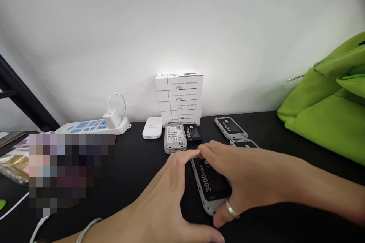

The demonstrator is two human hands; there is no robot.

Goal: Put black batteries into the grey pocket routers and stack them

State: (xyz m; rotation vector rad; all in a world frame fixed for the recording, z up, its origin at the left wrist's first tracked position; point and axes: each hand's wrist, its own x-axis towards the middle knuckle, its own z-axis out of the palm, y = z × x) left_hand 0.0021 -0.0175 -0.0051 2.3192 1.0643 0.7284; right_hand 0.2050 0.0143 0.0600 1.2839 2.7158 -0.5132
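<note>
A small flat device [200, 186] with a grey frame lies in front of me, its back uncovered. In it sits a black battery [214, 180] marked 3000mAh. My right hand [242, 174], a ring on its thumb, grips the device with the thumb at the near end and bent fingers at the far end. My left hand [168, 193] is beside it on the left, thumb and index finger spread wide. The left index fingertip meets the right fingers at the device's far end; whether it touches the frame I cannot tell.
Behind stand stacked white boxes [179, 97], white covers [152, 128], an open device without a battery [175, 135] and a loose battery [193, 133]. Two more battery-filled devices [230, 128] lie right, near a green bag [327, 98]. A power strip [122, 125] is at left.
</note>
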